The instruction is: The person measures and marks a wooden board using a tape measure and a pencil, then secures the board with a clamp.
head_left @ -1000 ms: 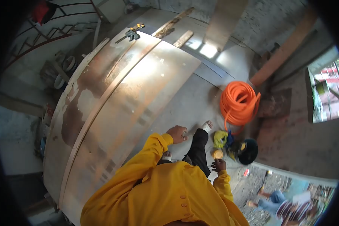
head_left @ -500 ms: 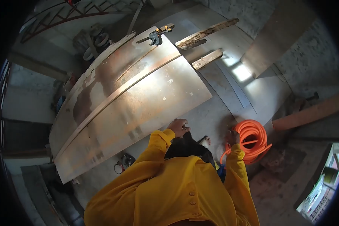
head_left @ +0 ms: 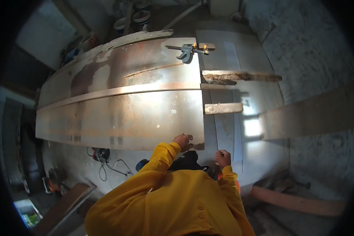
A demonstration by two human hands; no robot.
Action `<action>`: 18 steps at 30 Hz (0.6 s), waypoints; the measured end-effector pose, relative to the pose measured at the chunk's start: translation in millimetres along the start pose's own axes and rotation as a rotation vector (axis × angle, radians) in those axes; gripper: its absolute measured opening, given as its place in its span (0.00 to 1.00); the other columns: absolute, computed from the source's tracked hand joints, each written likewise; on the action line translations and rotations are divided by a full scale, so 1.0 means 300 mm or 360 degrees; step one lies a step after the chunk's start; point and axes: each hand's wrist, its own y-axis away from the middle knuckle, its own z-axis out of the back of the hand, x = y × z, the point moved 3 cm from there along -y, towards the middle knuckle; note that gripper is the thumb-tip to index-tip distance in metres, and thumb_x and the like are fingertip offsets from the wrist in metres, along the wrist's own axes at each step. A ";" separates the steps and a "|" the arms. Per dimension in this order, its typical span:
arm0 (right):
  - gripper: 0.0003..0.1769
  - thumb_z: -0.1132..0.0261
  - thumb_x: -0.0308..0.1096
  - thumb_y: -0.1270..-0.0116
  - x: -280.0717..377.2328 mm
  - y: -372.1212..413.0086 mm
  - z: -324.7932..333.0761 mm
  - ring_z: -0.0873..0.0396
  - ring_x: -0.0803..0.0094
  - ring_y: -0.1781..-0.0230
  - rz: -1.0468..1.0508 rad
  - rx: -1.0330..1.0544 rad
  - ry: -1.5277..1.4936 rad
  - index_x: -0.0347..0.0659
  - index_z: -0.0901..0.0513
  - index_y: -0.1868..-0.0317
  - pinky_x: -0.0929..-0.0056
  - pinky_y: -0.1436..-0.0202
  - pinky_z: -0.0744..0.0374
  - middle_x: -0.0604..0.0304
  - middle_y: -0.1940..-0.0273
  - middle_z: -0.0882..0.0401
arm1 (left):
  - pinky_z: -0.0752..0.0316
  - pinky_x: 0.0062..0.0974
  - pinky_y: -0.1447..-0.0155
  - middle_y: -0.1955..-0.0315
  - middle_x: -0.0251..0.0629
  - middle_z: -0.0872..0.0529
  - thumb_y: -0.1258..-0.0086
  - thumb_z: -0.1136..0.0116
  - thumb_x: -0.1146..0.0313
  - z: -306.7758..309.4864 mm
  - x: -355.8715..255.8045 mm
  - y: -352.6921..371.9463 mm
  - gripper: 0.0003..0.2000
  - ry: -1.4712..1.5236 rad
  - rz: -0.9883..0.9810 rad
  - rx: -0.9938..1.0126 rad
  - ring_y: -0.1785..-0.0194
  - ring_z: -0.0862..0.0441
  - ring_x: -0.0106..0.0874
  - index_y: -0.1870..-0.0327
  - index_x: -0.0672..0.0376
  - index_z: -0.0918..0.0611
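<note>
My left hand [head_left: 183,142] is over the near edge of a large stained plywood board [head_left: 157,112], close to its right corner. Its fingers are loosely bent and apart, with nothing seen in them. Off the board's right end, above the floor, is my right hand [head_left: 223,158], its fingers closed. Something small and dark shows at the fingers, too small to name. A long wooden strip [head_left: 126,90] lies along the middle of the board. A bar clamp [head_left: 187,52] sits at the board's far right corner.
Wood pieces [head_left: 224,108] jut past the board's right end. A corded power tool [head_left: 101,154] is on the floor at the left. Orange hose [head_left: 237,185] shows partly behind my right sleeve. Buckets [head_left: 141,17] stand at the back; a plank [head_left: 299,201] lies lower right.
My view has turned to the right, so the board now lies nearly level. My right hand has moved away from the orange hose, which is now mostly hidden. My left hand stays by the board's near edge.
</note>
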 end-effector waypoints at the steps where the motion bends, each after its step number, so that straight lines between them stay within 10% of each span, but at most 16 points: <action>1: 0.10 0.41 0.34 0.35 0.065 -0.045 -0.008 0.20 0.73 0.77 0.0156 0.0101 0.0028 0.37 0.22 0.58 0.78 0.82 0.26 0.59 0.71 0.21 | 0.24 0.35 0.51 0.66 0.50 0.15 0.43 0.38 0.61 0.015 -0.010 -0.023 0.19 0.0133 0.0008 -0.0052 0.59 0.18 0.45 0.55 0.64 0.20; 11: 0.09 0.39 0.32 0.37 0.663 -0.595 -0.321 0.20 0.75 0.78 0.0865 0.0708 0.0302 0.37 0.24 0.59 0.78 0.79 0.25 0.60 0.72 0.21 | 0.22 0.30 0.56 0.70 0.50 0.15 0.42 0.37 0.57 -0.006 0.052 0.233 0.20 0.0853 0.0611 -0.0840 0.63 0.16 0.40 0.56 0.65 0.20; 18: 0.21 0.36 0.33 0.45 1.067 -1.260 -0.639 0.24 0.49 0.57 0.1218 0.0239 0.0678 0.30 0.29 0.54 0.60 0.50 0.26 0.41 0.58 0.24 | 0.26 0.35 0.47 0.67 0.45 0.15 0.46 0.36 0.51 -0.254 -0.023 0.513 0.21 0.0734 0.1940 -0.1311 0.57 0.18 0.41 0.61 0.61 0.17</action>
